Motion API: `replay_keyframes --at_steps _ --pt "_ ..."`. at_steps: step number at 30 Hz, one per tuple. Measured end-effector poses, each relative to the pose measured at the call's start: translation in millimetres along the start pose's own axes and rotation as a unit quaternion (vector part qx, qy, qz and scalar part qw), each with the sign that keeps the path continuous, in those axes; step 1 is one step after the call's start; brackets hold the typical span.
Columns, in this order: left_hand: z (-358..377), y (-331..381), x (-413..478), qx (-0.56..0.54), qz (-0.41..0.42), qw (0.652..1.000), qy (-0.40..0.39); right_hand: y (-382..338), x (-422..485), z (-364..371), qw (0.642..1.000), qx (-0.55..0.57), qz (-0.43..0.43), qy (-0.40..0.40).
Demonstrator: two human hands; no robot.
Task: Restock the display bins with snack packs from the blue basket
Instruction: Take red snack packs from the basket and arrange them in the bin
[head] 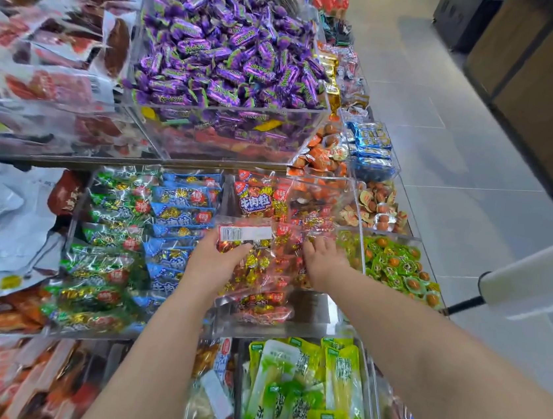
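Acrylic display bins, clear, heaped with sweets and snacks. Centre bin: red snack packs, part full. One red pack, label side up, held over that bin, gripped by your left hand. Your right hand: fingers spread flat on the packs.

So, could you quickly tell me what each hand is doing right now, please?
Left hand: grips a red snack pack.
Right hand: open, fingers resting on the red packs in the clear bin.
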State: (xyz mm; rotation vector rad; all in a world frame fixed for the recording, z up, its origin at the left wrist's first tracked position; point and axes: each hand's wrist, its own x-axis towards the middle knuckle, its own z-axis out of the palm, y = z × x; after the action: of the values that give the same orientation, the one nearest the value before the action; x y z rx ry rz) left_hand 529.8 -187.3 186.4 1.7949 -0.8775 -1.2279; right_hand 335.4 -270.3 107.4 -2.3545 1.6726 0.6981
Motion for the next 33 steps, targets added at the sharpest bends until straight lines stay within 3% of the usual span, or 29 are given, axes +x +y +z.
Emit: replay_keyframes --at_steps 8,15,21,25,27,28,30,33 --pt "-1.3 -1.8 7.6 -0.048 -0.006 0.999 -0.003 -18.9 5.3 23.5 0.997 0.010 0.000 0.076" --pt "-3.6 -3.3 14.4 -0.051 -0.037 0.998 -0.013 -5.0 40.1 15.3 1.000 -0.024 -0.002 0.011" --pt "-3.0 -0.2 14.4 -0.076 -0.064 0.995 -0.025 -4.1 38.7 18.6 0.999 -0.027 0.001 0.032" --pt "-6.3 4.2 12.7 -0.145 -0.083 0.985 -0.039 -1.4 17.6 2.2 0.998 0.050 -0.003 0.025" --pt "-8.4 6.4 8.6 -0.192 -0.088 0.976 -0.054 2.9 0.1 -12.3 0.990 0.122 -0.008 0.076" --pt "-8.8 7.1 6.7 -0.209 -0.083 0.972 -0.067 5.6 -9.6 -21.6 0.973 0.191 -0.019 0.125" --pt "-6.7 8.1 3.2 -0.219 -0.073 0.968 -0.097 10.6 -29.8 -40.7 0.897 0.392 -0.023 0.202" --pt "3.0 11.1 0.9 -0.223 -0.084 0.966 -0.101 11.9 -62.3 -63.2 0.697 0.701 -0.054 0.141"
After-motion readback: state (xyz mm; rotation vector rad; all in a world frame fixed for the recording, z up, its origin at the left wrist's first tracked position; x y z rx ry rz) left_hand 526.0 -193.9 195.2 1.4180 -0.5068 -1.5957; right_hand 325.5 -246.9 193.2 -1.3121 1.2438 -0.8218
